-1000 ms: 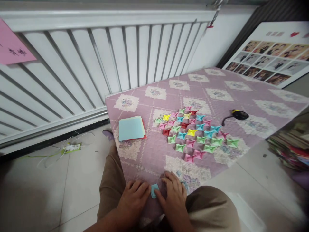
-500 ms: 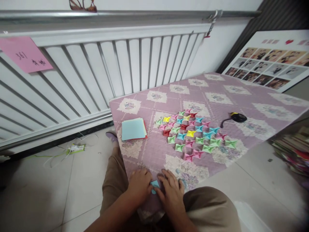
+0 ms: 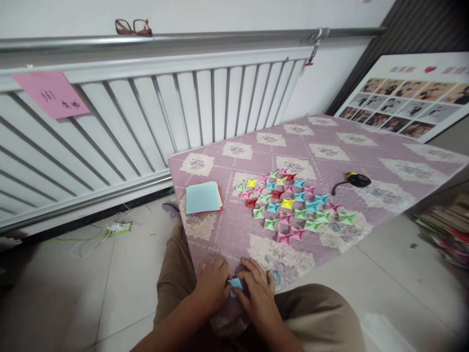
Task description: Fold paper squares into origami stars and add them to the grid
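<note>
Between my hands, at the near edge of the table, lies a small folded piece of blue paper (image 3: pixel 235 283). My left hand (image 3: pixel 214 279) is closed on its left side, fingers bent. My right hand (image 3: pixel 257 286) grips the right side with thumb and forefinger, the other fingers curled toward the cloth. Parts of the paper are hidden under the fingertips. Beyond them stand rows of folded paper shapes (image 3: pixel 287 204) in pink, green, blue, yellow and red. Left of these sits a stack of square paper sheets (image 3: pixel 202 198), light blue on top, with a red edge showing.
A purple flowered tablecloth (image 3: pixel 234 234) covers the table. A black object with a short cord (image 3: pixel 357 180) lies at the right. Behind are a white radiator (image 3: pixel 205 102) with a pink note (image 3: pixel 51 94), and a photo board (image 3: pixel 406 98). On the floor is a power strip (image 3: pixel 119 228).
The view has tilted slightly upward, so the glasses on the pipe show fully. Both hands remain at the blue paper, with the fingers shifted a little.
</note>
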Motion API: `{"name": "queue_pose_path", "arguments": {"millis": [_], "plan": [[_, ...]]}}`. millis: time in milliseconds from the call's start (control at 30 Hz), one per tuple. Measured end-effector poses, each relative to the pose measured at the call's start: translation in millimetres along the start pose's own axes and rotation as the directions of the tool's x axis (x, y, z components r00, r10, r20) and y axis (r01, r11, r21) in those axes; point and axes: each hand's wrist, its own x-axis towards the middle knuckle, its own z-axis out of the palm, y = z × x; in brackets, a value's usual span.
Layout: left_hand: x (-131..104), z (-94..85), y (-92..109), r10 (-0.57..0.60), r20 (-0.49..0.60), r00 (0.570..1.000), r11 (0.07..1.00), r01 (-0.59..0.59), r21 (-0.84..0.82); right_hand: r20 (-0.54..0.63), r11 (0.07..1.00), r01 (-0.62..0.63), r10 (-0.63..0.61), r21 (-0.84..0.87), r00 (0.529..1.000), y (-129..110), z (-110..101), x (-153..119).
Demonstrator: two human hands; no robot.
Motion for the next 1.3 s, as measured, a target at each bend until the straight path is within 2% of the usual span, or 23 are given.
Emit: {"name": "queue_pose_path", "arguments": {"millis": [167, 333, 433, 500, 600, 700, 800, 967, 1300], "plan": [[-2.7, 7.7, -2.8, 0.058, -0.035, 0.998, 0.997, -0.06, -0.054, -0.009, 0.995, 0.039, -0.038, 0.087, 0.999, -1.9, 3.6, -2.7], [-6.8, 3.2, -3.2, 0.132, -0.038, 0.991, 0.989, -0.134, -0.064, -0.033, 0.987, 0.05, -0.046, 0.155, 0.998, -1.8, 2.8, -3.6], [-7.5, 2.9, -5.6, 0.173, -0.103, 0.98, 0.985, -0.175, -0.013, -0.07, 0.98, 0.135, -0.125, 0.149, 0.99, -0.7, -4.4, 0.9], [-6.1, 7.5, -9.3, 0.236, -0.202, 0.951, 0.971, -0.221, 0.091, -0.123, 0.971, 0.22, -0.208, 0.097, 0.97, -0.3, -9.2, 5.4], [-1.9, 20.4, -17.3, 0.357, -0.345, 0.868, 0.925, -0.276, 0.263, -0.25, 0.951, 0.306, -0.305, -0.036, 0.919, -0.1, -9.3, 11.5], [1.1, 33.9, -24.6, 0.437, -0.407, 0.802, 0.882, -0.294, 0.369, -0.29, 0.927, 0.344, -0.375, -0.151, 0.881, 1.3, -0.3, 13.5], [0.0, 42.5, -28.5, 0.463, -0.432, 0.774, 0.867, -0.296, 0.4, -0.268, 0.92, 0.35, -0.387, -0.174, 0.883, 4.4, 9.7, 11.0], [-8.0, 46.8, -29.3, 0.424, -0.442, 0.79, 0.892, -0.281, 0.353, -0.191, 0.937, 0.335, -0.348, -0.098, 0.918, 9.3, 12.5, 5.9], [-19.4, 43.3, -21.6, 0.307, -0.504, 0.808, 0.952, -0.258, 0.166, -0.098, 0.938, 0.345, -0.342, 0.012, 0.934, 16.0, 3.1, 6.4]]}}
